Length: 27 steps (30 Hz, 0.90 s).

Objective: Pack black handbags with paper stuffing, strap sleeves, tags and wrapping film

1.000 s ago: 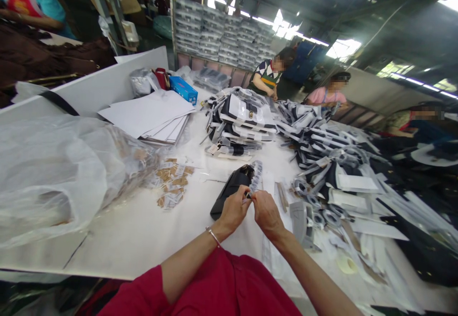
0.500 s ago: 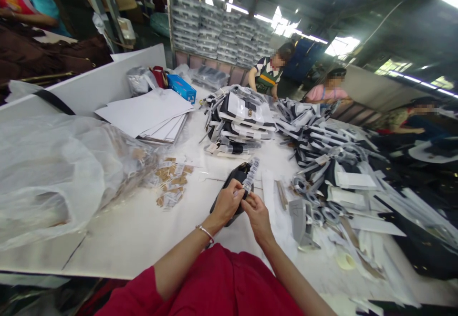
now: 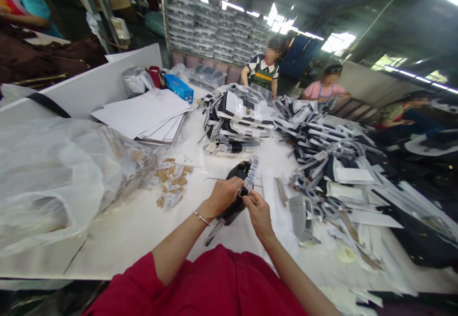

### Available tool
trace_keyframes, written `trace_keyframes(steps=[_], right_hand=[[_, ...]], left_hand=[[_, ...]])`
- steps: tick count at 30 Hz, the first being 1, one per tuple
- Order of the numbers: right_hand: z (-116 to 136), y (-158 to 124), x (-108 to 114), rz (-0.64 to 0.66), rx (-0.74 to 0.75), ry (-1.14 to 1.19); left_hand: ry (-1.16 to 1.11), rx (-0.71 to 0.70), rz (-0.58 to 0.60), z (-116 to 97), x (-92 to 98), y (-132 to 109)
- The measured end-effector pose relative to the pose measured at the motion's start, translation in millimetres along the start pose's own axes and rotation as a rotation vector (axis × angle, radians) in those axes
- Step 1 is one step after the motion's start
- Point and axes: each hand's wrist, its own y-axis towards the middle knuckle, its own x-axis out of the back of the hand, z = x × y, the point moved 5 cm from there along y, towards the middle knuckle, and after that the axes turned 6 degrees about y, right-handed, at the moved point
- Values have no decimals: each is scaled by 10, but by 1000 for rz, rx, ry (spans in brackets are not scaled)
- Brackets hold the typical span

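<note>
A small black bag (image 3: 236,209) stands on the table in front of me, tilted, its top edge towards me partly covered by my hands. A strap (image 3: 252,169) wrapped in clear, crinkled plastic runs along its upper side. My left hand (image 3: 226,194) is closed, pinching the strap at its near end over the bag. From the right, my right hand (image 3: 258,212) has its thumb and fingertips pressed together on the same end. What exactly lies between the right fingertips is too small to make out. A dark strip hangs from the bag's near end.
Brown paper tags (image 3: 173,182) lie left, beside a large clear plastic bag (image 3: 46,163). White sheets (image 3: 143,115) and a blue box (image 3: 179,88) are behind. Wrapped bags (image 3: 246,115) are stacked ahead. A tape dispenser (image 3: 302,218) and tape rolls stand right. Co-workers (image 3: 263,70) are across the table.
The bag has turned a little under my hands, and a dark strip now shows at its near end. My left hand has shifted slightly left; both hands stay at the strap.
</note>
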Motion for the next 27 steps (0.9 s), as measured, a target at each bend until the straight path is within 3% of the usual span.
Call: trace_keyframes(steps=[4,9,15,19,24,27], right_hand=[[-9,7,25,-42,-13,24],[-61,-16,58,-104,-22,53],[-3,-68,78,-135,52,-179],[154,-11,79,-51,270,-517],[204,-95,-58,107,739,-976],[113,-179,-112,181,831,-1058]], left_hand=[[36,-18,-1,6,-31,-13],[12,-20,8,6,-195,-250],[-188,140,-12,47,-282,-487],[-439,302,34,80,-359,-486],[-664,430,16,136,-479,-416],[-695,427,2,160,-514,-416]])
